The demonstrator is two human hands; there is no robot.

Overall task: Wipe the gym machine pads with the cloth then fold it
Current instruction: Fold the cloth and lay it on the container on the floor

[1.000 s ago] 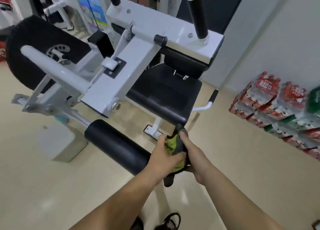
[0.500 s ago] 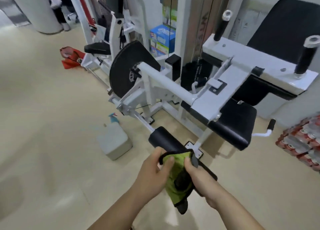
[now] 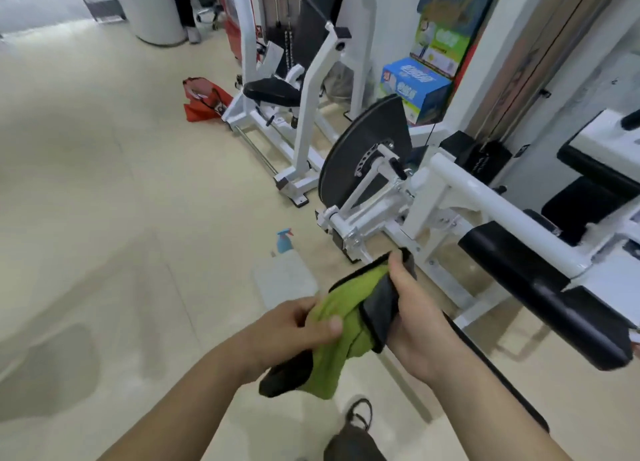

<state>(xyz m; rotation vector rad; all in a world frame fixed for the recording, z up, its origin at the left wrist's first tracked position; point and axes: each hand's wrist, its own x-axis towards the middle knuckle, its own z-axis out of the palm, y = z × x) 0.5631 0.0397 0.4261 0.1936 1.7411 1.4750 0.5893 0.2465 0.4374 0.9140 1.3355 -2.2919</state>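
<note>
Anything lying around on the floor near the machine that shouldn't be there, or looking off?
Two things sit loose on the floor: a spray bottle beside a pale container close to the machine's base, and farther back a red bag slumped open against another machine's frame. No spill or damage shows.

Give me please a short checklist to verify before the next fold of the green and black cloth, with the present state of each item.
1. Both hands hold the cloth: ok. The left hand pinches the green side and the right hand grips the black edge of the green and black microfibre cloth.
2. Cloth clear of the black cylindrical roller pad: ok, it is held in the air, apart from the pad.
3. Edges lined up for a neat fold: not ok, the cloth is bunched.
4. Cloth off the floor: ok, its lower end hangs above the beige floor.
5. Pads wiped clean: cannot tell.
</note>
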